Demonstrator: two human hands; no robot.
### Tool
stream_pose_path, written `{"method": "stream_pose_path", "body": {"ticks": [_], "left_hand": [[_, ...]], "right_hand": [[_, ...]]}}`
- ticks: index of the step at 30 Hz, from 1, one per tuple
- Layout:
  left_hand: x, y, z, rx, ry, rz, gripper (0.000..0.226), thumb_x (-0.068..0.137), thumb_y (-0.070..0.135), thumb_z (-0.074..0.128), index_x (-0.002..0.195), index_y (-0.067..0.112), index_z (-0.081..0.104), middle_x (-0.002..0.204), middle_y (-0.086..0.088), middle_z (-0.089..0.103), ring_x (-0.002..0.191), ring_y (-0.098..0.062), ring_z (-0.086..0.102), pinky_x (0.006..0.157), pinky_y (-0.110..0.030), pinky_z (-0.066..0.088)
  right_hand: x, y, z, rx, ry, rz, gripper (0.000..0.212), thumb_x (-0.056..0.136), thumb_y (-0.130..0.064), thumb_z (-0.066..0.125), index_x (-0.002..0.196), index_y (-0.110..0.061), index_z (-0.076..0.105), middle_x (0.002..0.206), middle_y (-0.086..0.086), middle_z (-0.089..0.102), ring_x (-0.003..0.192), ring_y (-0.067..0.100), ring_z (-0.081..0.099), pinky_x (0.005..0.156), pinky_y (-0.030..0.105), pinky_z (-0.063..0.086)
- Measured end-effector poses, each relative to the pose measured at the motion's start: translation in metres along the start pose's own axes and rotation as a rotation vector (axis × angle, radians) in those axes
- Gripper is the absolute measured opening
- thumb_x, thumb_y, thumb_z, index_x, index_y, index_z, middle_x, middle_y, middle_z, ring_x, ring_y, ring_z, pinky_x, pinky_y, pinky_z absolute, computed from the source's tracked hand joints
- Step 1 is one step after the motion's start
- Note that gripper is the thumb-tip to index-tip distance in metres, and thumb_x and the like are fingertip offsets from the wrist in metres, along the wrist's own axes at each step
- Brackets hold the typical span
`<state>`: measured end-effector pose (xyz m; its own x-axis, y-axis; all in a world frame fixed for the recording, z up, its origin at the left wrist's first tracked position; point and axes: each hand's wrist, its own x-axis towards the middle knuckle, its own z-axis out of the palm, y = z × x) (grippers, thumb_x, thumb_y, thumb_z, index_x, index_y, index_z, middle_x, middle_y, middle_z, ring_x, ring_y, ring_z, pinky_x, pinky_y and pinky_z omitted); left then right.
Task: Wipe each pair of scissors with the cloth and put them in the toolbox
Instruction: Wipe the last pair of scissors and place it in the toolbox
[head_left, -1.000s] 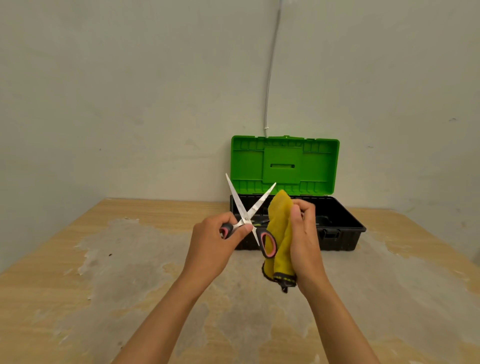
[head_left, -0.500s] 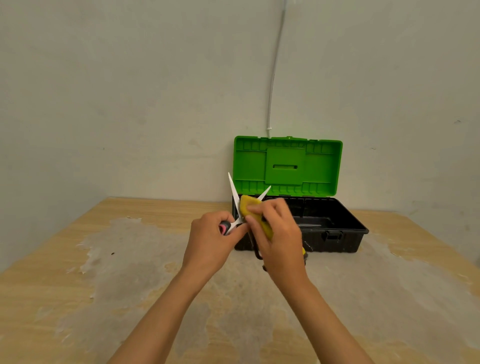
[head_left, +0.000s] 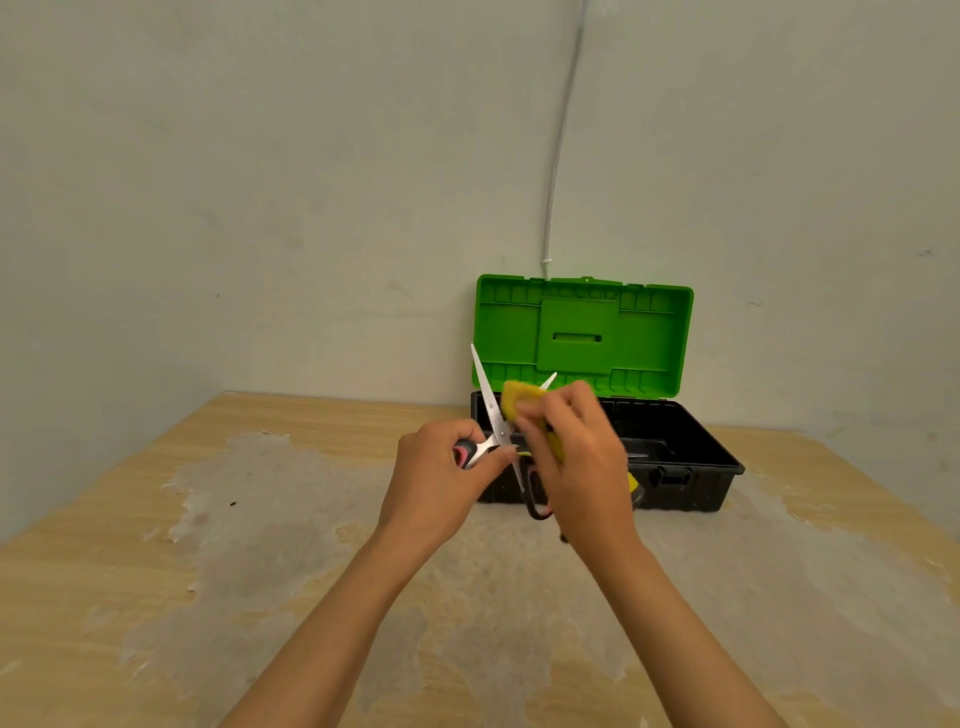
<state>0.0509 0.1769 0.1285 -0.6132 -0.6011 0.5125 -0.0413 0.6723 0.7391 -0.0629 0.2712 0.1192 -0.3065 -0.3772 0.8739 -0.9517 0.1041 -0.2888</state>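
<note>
The left hand (head_left: 441, 467) grips the open scissors (head_left: 491, 415) by one handle; the right hand (head_left: 576, 457) pinches the yellow cloth (head_left: 514, 397) around the other blade, the open toolbox (head_left: 675, 457) just behind both.

- Wall (head_left: 260, 182): pale grey-green plaster, lightly stained, meeting a second wall at a far-left corner.
- Conduit (head_left: 563, 130): thin grey line running down the far wall, slightly curved.
- Table (head_left: 156, 597): light wood-grain top, with large worn grey patches (head_left: 291, 519) across its middle.
- Light: soft, even, without hard shadows.
</note>
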Motion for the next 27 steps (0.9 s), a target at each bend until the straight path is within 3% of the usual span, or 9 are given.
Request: {"method": "stream_pose_path", "body": {"ticks": [3,8,10,13,15,20,24,27], "left_hand": [[0.0,0.006,0.001,-0.007,-0.014,0.008,0.026,0.078,0.036,0.073,0.06,0.023,0.059,0.051,0.006,0.037,0.048,-0.008,0.032,0.046,-0.017,0.028],[0.004,0.002,-0.004,0.005,-0.015,-0.011,0.035,0.077,0.036,0.075,0.053,0.028,0.05,0.051,0.007,0.036,0.047,-0.008,0.032,0.048,-0.018,0.029],[0.0,0.0,-0.003,0.017,-0.02,-0.035,0.034,0.076,0.036,0.075,0.053,0.029,0.051,0.05,0.008,0.035,0.045,-0.008,0.031,0.046,-0.017,0.028],[-0.003,-0.006,-0.003,0.03,-0.043,-0.089,0.035,0.076,0.035,0.076,0.053,0.03,0.05,0.051,0.008,0.035,0.043,-0.007,0.03,0.045,-0.017,0.027],[-0.002,-0.008,-0.005,0.042,-0.043,-0.115,0.033,0.076,0.033,0.076,0.054,0.029,0.052,0.052,0.007,0.037,0.045,-0.007,0.03,0.044,-0.017,0.028],[0.004,-0.006,-0.005,0.061,-0.075,-0.075,0.025,0.074,0.031,0.078,0.065,0.014,0.062,0.056,0.003,0.05,0.048,-0.007,0.039,0.046,-0.014,0.034],[0.0,0.003,-0.004,0.104,-0.072,-0.002,0.035,0.072,0.032,0.08,0.057,0.017,0.051,0.049,0.009,0.041,0.045,-0.007,0.037,0.048,-0.014,0.034],[0.004,0.006,-0.013,0.091,-0.063,0.0,0.034,0.071,0.031,0.081,0.055,0.023,0.052,0.048,0.009,0.043,0.045,-0.003,0.041,0.045,-0.012,0.033]], "right_hand": [[0.009,-0.001,-0.004,0.05,0.104,0.108,0.009,0.091,-0.018,0.064,0.093,-0.009,0.064,0.093,-0.005,0.049,0.081,0.011,0.052,0.064,0.033,0.051],[-0.004,0.0,0.001,0.006,-0.046,-0.093,0.009,0.091,-0.013,0.064,0.096,-0.006,0.064,0.091,0.003,0.053,0.079,0.016,0.053,0.063,0.03,0.049],[0.001,0.012,0.002,-0.017,-0.016,-0.014,0.01,0.091,-0.016,0.064,0.096,-0.007,0.064,0.091,0.002,0.053,0.079,0.013,0.053,0.061,0.03,0.05],[0.012,0.026,-0.005,0.039,0.082,0.18,0.012,0.091,-0.018,0.064,0.094,-0.007,0.065,0.093,-0.004,0.048,0.078,0.0,0.046,0.067,0.017,0.041],[0.012,0.025,-0.012,0.064,0.097,0.168,0.014,0.092,-0.019,0.062,0.095,-0.007,0.065,0.094,-0.005,0.048,0.08,-0.002,0.046,0.069,0.011,0.038],[-0.008,0.002,-0.004,-0.079,-0.174,-0.256,0.015,0.092,-0.024,0.06,0.092,-0.011,0.067,0.092,0.001,0.057,0.081,0.018,0.055,0.061,0.032,0.05],[0.009,-0.001,-0.002,-0.074,-0.007,-0.154,0.013,0.091,-0.021,0.065,0.088,-0.009,0.067,0.087,0.002,0.057,0.078,0.018,0.056,0.058,0.033,0.049],[0.008,-0.008,0.001,-0.038,-0.029,-0.143,0.012,0.09,-0.02,0.065,0.089,-0.008,0.066,0.088,0.003,0.056,0.079,0.019,0.055,0.06,0.035,0.05]]}}
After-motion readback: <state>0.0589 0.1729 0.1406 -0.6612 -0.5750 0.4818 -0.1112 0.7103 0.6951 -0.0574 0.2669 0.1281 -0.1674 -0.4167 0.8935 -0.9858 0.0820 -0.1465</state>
